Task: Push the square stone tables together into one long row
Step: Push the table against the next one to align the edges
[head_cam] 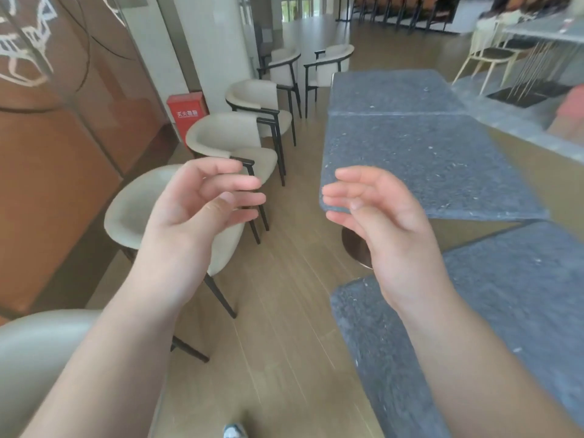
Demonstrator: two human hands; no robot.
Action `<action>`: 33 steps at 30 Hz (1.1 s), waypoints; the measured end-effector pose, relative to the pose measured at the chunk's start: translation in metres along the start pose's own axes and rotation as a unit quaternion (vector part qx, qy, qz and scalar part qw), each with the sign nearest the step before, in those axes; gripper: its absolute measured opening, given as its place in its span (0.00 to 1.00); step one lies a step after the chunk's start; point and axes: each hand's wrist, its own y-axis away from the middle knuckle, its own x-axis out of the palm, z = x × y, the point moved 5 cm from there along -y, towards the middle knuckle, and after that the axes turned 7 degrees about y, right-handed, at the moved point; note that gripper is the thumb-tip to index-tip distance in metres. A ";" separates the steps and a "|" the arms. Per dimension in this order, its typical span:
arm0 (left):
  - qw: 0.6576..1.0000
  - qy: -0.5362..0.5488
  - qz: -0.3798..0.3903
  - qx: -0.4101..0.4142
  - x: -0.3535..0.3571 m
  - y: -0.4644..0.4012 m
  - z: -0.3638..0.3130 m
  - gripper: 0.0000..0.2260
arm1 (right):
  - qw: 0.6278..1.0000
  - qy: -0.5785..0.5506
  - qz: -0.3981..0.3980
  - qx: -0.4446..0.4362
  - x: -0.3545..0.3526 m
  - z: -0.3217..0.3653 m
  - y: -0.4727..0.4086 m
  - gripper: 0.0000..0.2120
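Lying at about four o'clock from the right hand (384, 222), the near stone table (521, 311) stands turned out of line, with one corner pointing toward the middle table (420, 162) and a wedge of floor (284, 295) open between them. The middle table and the far table (388, 90) already meet edge to edge, and their row runs toward twelve o'clock, so I judge that the near table must be rotated and pushed the same way. The right hand is nearer to it; the left hand (202, 203) is at nine o'clock, over the chairs (227, 137). Both hands are raised, palms facing each other, fingers loosely spread, holding nothing. The surfaces are dark grey speckled stone, square, with rough edges; a round metal base (355, 245) shows under the middle table. A red box (186, 113) stands by the pillar.
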 end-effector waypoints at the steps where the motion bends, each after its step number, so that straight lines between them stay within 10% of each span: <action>1: 1.000 0.010 0.008 -0.012 0.001 -0.010 0.012 0.13 | 1.000 0.007 -0.014 0.008 -0.002 -0.007 -0.007 0.14; 17: 0.961 0.101 0.208 -0.150 -0.101 -0.254 0.191 0.12 | 0.962 0.100 -0.232 0.102 0.097 -0.131 -0.173 0.13; 33: 0.786 0.020 0.473 -0.396 0.051 -0.238 0.369 0.15 | 0.805 0.057 -0.524 0.273 0.039 -0.236 -0.094 0.16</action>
